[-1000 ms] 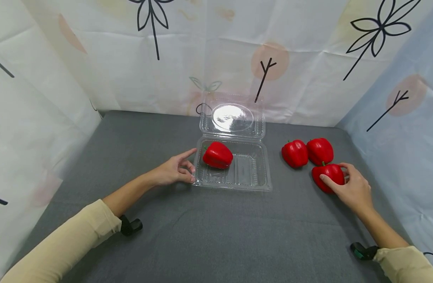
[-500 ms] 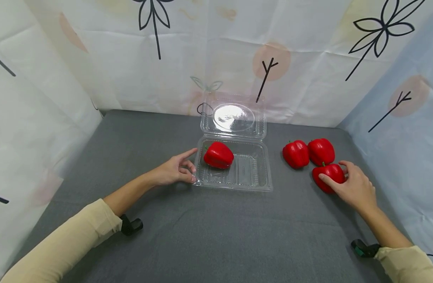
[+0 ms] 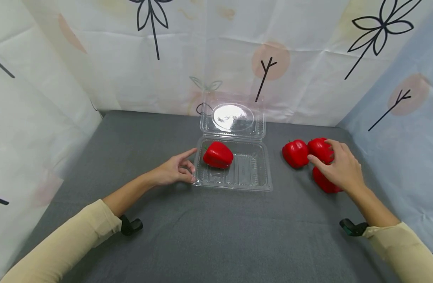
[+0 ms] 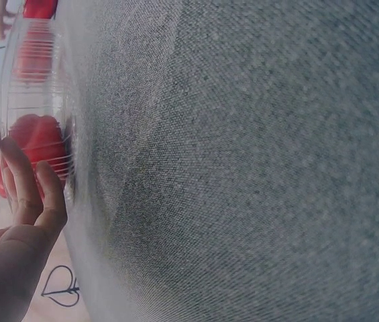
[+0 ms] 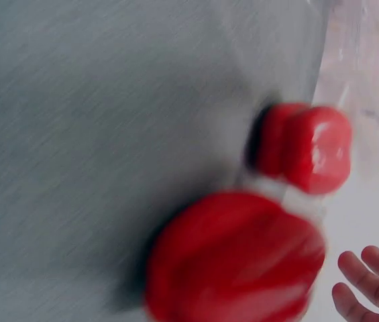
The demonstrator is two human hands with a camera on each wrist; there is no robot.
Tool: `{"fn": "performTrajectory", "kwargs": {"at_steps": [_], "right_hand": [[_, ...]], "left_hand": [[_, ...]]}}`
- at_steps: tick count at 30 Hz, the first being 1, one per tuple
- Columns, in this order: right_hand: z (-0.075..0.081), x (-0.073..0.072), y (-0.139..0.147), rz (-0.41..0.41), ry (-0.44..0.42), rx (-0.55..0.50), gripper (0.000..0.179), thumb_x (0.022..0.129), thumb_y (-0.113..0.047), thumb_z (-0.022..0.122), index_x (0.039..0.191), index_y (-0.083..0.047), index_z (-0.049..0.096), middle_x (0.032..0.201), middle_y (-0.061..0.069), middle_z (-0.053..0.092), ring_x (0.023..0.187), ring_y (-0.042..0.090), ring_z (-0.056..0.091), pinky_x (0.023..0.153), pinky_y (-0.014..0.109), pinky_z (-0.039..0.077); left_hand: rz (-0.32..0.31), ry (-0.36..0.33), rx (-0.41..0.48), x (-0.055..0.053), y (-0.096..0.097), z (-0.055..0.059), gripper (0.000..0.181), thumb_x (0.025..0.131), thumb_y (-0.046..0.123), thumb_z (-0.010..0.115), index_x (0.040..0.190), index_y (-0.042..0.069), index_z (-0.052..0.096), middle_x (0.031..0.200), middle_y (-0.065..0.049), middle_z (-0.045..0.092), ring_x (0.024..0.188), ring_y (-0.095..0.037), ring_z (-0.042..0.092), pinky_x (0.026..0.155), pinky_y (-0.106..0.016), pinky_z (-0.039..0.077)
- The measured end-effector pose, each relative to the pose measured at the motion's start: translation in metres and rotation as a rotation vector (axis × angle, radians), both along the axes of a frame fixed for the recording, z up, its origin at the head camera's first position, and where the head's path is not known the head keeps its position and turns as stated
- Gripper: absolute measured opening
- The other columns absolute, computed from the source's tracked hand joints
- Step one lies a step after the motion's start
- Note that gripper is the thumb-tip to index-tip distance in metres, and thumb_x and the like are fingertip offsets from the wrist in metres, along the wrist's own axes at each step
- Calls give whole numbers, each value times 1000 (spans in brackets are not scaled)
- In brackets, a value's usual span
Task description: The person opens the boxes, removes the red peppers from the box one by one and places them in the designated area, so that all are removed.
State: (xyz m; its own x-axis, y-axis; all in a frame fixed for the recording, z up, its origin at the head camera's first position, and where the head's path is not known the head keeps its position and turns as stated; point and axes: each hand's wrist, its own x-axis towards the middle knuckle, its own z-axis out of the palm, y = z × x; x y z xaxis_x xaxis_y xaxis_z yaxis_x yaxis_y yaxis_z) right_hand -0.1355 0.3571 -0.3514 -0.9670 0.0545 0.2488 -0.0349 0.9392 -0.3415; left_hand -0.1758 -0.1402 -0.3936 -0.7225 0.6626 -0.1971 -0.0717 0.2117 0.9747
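Note:
My left hand (image 3: 172,171) is at the left edge of a clear plastic clamshell container (image 3: 252,185), its thumb and a finger pinching the rim, as the left wrist view shows. Inside, toward the left, lies a red bell pepper (image 3: 218,155). My right hand (image 3: 340,167) is above a group of red bell peppers with fingers spread and curved, holding nothing. It partly covers the front pepper (image 3: 323,184) and overlaps the back right pepper (image 3: 316,148). To their left sits another pepper (image 3: 295,153). Two peppers fill much of the right wrist view, the nearer pepper (image 5: 236,261) blurred.
The container's lid (image 3: 232,122) stands folded back behind its base, near the patterned cloth backdrop (image 3: 301,90). Grey cloth covers the table (image 3: 216,236). White cloth walls rise on both sides.
My right hand has let go of the front red bell pepper and moved up and back, over toward the back right one. The left hand and the container stay put.

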Motion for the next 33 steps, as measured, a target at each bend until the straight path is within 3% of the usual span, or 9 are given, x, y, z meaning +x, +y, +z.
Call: {"fn": "performTrajectory", "kwargs": {"at_steps": [10,18,21,24,28,33], "right_hand": [[11,-30,-66,211,63,-1,67,87,-40,71,140,-8,47,130,21,51,103,36,55,76,60,50],[7,-48,-118,401,76,51,65,88,-43,69,140,-9,50,121,17,56,86,26,60,59,42,51],[2,-50,-135,471,27,84,67,89,-45,68,141,-9,49,123,17,56,75,25,58,56,38,49],[0,-51,-151,548,-48,122,70,89,-47,68,146,-12,45,128,16,54,74,26,58,67,42,51],[1,-52,-168,654,-169,150,79,88,-48,70,152,-17,36,140,13,48,95,31,63,90,54,48],[3,-54,-185,733,-292,153,90,86,-50,72,157,-19,26,149,12,41,111,32,60,95,56,46]], "left_hand": [[10,-3,0,1,1,1,98,86,-4,70,160,11,8,102,-12,56,81,-17,62,78,-27,52],[2,4,-1,1,1,0,99,86,-4,70,160,11,7,102,-12,57,81,-17,63,78,-27,52],[4,-2,-6,0,2,0,99,86,-4,70,160,11,7,102,-12,56,82,-18,63,78,-28,53],[3,-7,-9,0,2,0,99,86,-4,71,160,11,7,103,-12,57,82,-19,63,79,-28,53],[10,-8,-15,-1,3,1,99,86,-4,71,160,11,8,102,-11,57,83,-19,63,79,-28,52],[18,-10,-18,-1,2,0,99,86,-4,71,160,12,8,102,-11,57,82,-18,63,79,-28,52]]}}
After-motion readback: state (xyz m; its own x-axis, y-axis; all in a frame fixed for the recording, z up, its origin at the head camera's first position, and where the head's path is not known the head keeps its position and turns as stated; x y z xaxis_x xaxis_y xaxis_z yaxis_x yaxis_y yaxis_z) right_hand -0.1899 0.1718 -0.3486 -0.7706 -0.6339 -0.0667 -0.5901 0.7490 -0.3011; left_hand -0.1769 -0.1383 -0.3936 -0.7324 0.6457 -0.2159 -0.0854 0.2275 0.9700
